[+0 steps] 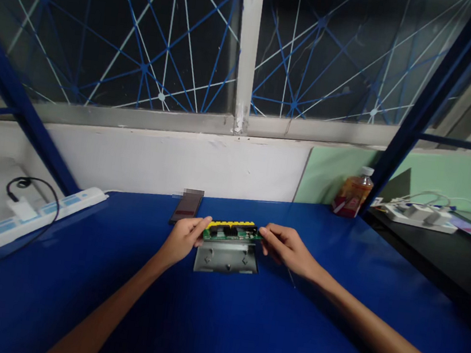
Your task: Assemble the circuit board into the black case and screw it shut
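A green circuit board (232,234) with a yellow strip and dark components along it is held up between my two hands. My left hand (186,236) pinches its left end, thumb on top. At the other end my right hand (284,246) grips the board between thumb and fingers. Just below it a grey metal plate (227,259) with small raised posts lies on the blue table (216,324); the board hides its far edge. A thin rod-like thing shows beneath my right hand, too small to name.
Behind my left hand lies a dark phone-like slab (187,208). A white power strip (43,218) with a black cable sits at the left. Toward the back right stands a drink bottle (352,193); another power strip (421,217) is on the black surface beyond.
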Demonstrator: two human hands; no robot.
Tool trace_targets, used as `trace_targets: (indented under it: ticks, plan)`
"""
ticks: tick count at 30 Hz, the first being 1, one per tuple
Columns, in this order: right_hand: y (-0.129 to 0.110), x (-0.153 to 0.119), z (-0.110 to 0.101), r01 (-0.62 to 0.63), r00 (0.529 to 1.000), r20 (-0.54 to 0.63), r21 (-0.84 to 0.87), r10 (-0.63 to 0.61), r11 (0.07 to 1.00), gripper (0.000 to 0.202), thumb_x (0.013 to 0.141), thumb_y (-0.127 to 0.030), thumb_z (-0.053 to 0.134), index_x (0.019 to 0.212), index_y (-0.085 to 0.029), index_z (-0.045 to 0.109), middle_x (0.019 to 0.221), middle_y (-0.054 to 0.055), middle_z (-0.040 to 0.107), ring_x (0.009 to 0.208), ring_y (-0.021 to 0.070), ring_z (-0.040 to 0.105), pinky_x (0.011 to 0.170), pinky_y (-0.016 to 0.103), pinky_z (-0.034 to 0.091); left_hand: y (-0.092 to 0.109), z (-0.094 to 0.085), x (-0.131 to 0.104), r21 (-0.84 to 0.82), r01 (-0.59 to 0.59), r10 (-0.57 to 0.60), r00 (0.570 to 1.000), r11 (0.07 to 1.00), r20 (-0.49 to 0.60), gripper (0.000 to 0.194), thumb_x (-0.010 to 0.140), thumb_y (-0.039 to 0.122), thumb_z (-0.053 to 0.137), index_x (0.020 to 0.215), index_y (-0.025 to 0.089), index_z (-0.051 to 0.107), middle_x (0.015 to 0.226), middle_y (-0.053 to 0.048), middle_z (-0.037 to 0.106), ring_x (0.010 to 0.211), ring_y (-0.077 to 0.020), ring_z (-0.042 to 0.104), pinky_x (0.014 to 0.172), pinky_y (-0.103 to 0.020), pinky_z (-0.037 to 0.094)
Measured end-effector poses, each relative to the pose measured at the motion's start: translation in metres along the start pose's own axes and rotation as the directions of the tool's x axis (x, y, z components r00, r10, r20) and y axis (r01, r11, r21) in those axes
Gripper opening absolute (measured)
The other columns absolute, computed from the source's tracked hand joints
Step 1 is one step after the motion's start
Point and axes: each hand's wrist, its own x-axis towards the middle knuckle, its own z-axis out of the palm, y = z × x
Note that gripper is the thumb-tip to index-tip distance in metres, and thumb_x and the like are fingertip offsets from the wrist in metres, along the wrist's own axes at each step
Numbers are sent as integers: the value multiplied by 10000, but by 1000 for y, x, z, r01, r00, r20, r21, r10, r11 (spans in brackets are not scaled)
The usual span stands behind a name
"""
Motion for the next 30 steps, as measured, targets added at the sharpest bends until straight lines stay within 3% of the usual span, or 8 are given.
trace_targets:
  ticks: [6, 10, 14, 18, 23, 26, 30]
  plan:
    - [-5, -4, 0, 56, 998, 0, -70, -57, 996, 460, 937, -471, 425, 587, -181, 497, 508, -28, 465, 444, 86, 396, 437, 227, 299, -5, -2, 3, -149, 97, -61, 972, 984, 228, 507, 925, 510, 393, 552, 169, 443, 448, 49, 395, 427, -92, 368, 487, -226, 318]
    - [-11, -10, 3, 212, 976, -9, -212, -218, 954, 435, 945, -384, 444, 558, -186, 462, 519, -36, 440, 470, 84, 389, 484, 241, 302, -7, -2, 2, -185, 161, -106, 955, 970, 277, 445, 905, 507, 435, 620, 167, 466, 470, 65, 336, 410, -77, 294, 426, -213, 220]
    - [-14, -17, 10, 362, 924, 13, -352, -383, 863, 371, 942, -300, 464, 587, -190, 476, 535, -48, 392, 476, 82, 359, 499, 253, 284, -5, -3, 1, -173, 160, -102, 947, 972, 304, 419, 894, 481, 462, 632, 157, 497, 525, 54, 348, 448, -85, 331, 438, -214, 245]
    - [-13, -23, 16, 448, 886, 75, -403, -458, 798, 291, 944, -262, 462, 664, -194, 507, 575, -34, 439, 496, 94, 406, 505, 265, 299, -5, -6, 0, -92, 126, -94, 953, 988, 289, 406, 901, 466, 445, 696, 144, 583, 570, 21, 436, 501, -109, 379, 453, -221, 283]
    - [-12, -26, 16, 507, 854, 149, -451, -498, 735, 235, 956, -252, 434, 752, -197, 536, 616, -4, 507, 548, 121, 477, 531, 274, 332, -4, -8, 0, -28, -2, 8, 976, 1000, 219, 412, 901, 457, 443, 668, 153, 596, 580, 3, 493, 570, -140, 458, 510, -229, 354]
    - [-13, -24, 14, 485, 868, 150, -462, -474, 742, 249, 962, -272, 416, 757, -194, 534, 637, 7, 520, 561, 126, 475, 540, 277, 336, 0, -10, 1, -24, -23, 27, 989, 999, 143, 408, 892, 466, 459, 646, 159, 568, 552, 13, 476, 549, -139, 462, 496, -227, 366]
    - [-17, -17, 11, 371, 921, 42, -399, -387, 839, 313, 960, -319, 420, 687, -193, 508, 613, -17, 475, 537, 107, 420, 539, 265, 328, 4, -14, 1, -99, 17, -9, 997, 995, 74, 422, 892, 491, 462, 617, 172, 478, 507, 45, 407, 443, -98, 414, 420, -205, 330]
